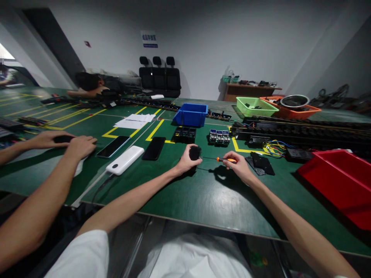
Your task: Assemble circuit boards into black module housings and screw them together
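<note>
Pinches a black part [195,153] in the left hand [185,162], beyond the surface's [214,200] near edge; pinches an orange-handled screwdriver [220,159] in the right hand [238,166], with shaft lying leftward toward the part.

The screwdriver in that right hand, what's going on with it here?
The right hand holds an orange-and-black screwdriver, its shaft pointing left at a small black part gripped in the left hand; whether the tip touches is too small to tell. Both hands are above the green table. To the left, a co-worker's hands are around a dark object.
</note>
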Demonstrator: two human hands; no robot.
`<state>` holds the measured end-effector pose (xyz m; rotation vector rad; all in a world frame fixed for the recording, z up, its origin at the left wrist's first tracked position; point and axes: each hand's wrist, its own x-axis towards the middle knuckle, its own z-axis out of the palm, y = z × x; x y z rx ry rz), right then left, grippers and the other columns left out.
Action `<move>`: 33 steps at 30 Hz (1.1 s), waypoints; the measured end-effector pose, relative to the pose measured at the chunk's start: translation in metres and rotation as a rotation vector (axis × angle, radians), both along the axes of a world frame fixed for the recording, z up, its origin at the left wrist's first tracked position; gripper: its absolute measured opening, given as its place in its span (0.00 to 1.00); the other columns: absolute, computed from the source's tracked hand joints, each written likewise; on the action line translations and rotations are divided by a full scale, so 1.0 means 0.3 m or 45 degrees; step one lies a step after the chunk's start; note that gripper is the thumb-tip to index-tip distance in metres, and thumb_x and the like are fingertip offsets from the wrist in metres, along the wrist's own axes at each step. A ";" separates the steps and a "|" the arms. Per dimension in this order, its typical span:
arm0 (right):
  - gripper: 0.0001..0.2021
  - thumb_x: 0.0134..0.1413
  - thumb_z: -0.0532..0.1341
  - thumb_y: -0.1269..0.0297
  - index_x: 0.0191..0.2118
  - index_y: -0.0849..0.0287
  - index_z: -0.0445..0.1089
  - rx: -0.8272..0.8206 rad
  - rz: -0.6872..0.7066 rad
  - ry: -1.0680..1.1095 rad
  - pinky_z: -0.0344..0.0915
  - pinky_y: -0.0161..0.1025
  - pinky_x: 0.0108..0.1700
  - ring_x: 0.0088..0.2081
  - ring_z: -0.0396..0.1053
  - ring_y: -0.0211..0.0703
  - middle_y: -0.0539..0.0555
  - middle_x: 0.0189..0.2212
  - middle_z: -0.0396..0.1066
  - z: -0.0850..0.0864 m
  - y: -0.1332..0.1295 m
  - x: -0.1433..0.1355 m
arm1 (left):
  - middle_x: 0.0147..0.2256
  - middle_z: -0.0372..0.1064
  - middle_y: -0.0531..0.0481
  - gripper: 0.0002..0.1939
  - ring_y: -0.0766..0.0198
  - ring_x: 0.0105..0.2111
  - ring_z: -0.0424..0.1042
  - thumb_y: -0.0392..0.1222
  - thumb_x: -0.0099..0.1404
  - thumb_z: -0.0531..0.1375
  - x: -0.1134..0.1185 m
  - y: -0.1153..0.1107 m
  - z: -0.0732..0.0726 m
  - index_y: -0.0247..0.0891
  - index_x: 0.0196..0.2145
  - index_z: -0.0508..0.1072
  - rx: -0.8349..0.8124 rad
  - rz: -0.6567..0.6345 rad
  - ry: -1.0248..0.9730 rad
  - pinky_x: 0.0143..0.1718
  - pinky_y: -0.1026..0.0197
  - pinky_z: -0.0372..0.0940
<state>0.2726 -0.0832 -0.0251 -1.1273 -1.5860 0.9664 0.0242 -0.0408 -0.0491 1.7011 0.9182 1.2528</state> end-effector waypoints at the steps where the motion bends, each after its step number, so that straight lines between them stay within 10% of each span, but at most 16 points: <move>1: 0.10 0.48 0.63 0.60 0.34 0.59 0.67 0.002 -0.002 -0.003 0.59 0.34 0.27 0.24 0.61 0.34 0.48 0.26 0.66 -0.001 0.001 0.000 | 0.40 0.64 0.50 0.31 0.65 0.36 0.67 0.38 0.51 0.65 0.001 -0.001 0.001 0.40 0.50 0.58 -0.014 -0.018 -0.012 0.43 0.60 0.63; 26: 0.10 0.47 0.63 0.59 0.33 0.59 0.67 0.044 -0.208 -0.037 0.60 0.33 0.25 0.22 0.61 0.34 0.47 0.24 0.65 -0.038 0.020 0.000 | 0.38 0.66 0.50 0.33 0.63 0.35 0.69 0.44 0.52 0.65 -0.085 0.093 0.017 0.42 0.54 0.58 0.097 0.210 0.143 0.40 0.57 0.66; 33: 0.11 0.46 0.63 0.58 0.33 0.59 0.67 0.020 -0.189 -0.045 0.58 0.33 0.23 0.21 0.60 0.33 0.48 0.25 0.66 -0.061 0.018 -0.017 | 0.52 0.62 0.43 0.40 0.53 0.51 0.64 0.46 0.50 0.67 -0.184 0.174 0.053 0.42 0.58 0.58 0.356 0.432 0.349 0.54 0.51 0.59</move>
